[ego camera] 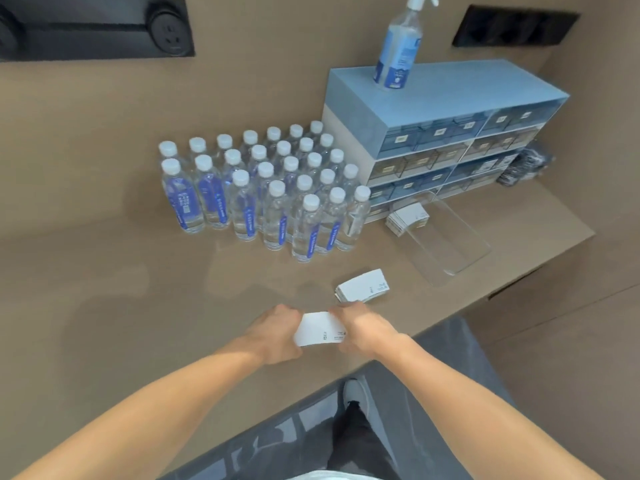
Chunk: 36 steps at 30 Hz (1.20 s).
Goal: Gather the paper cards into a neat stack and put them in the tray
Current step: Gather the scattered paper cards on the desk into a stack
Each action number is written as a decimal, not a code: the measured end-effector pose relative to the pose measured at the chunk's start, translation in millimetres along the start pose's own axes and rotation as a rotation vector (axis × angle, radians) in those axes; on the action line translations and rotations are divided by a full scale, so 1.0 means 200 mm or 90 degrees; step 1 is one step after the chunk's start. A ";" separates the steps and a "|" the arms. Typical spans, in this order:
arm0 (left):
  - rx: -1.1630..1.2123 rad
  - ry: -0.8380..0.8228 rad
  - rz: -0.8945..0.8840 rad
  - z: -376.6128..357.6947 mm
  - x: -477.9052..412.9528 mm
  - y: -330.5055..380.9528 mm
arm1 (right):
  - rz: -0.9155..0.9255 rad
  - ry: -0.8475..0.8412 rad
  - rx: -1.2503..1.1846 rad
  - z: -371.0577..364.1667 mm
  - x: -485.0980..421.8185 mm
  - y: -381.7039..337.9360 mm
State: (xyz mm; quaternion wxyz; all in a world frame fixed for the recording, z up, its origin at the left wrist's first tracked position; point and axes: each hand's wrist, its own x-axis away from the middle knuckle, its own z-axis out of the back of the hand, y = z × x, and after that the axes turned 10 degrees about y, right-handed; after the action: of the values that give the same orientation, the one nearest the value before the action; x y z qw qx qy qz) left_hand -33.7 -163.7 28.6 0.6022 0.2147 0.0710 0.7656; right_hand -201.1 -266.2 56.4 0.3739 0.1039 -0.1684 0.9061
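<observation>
At the near edge of the brown counter (138, 271): left hand (273, 332) and right hand (360, 332) both grip a small stack of white paper cards (320, 329), one hand at each short end. A second white card stack (362, 286) lies on the counter just beyond the right hand. The clear rectangular plastic tray (450, 244) sits further back and right, beside the blue drawer unit (433, 98), with another card pile (408, 218) at its far end.

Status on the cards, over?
Left hand and right hand grip one card stack at counter edge. Second stack loose beside them; third stack at tray's far end. Bottles left of the path, nothing blocking.
</observation>
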 end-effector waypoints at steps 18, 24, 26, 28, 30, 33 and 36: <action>0.033 0.034 0.264 -0.25 -0.70 0.60 | 0.218 -0.080 0.062 0.12 -0.61 0.90; 0.084 0.078 0.299 -0.31 -0.70 0.60 | 0.245 -0.067 0.071 0.10 -0.63 0.88; 0.085 0.063 0.329 -0.28 -0.72 0.61 | 0.233 -0.070 0.073 0.10 -0.62 0.88; 0.062 0.046 0.338 -0.24 -0.74 0.62 | 0.214 -0.072 0.071 0.11 -0.62 0.86; 0.104 0.048 0.324 -0.23 -0.73 0.60 | 0.223 -0.075 0.055 0.10 -0.62 0.87; 0.306 0.042 0.385 -0.17 -0.65 0.52 | 0.164 -0.144 -0.073 0.14 -0.61 0.96; 0.643 0.203 0.631 -0.11 -0.48 0.41 | -0.057 -0.150 -0.362 0.22 -0.58 1.07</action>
State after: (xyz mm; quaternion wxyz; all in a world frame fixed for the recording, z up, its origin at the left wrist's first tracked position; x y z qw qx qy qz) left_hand -97.8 -273.0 15.7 -0.0060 0.3593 0.3971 0.8445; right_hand -270.2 -500.3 11.9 0.4054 0.1066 -0.4524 0.7872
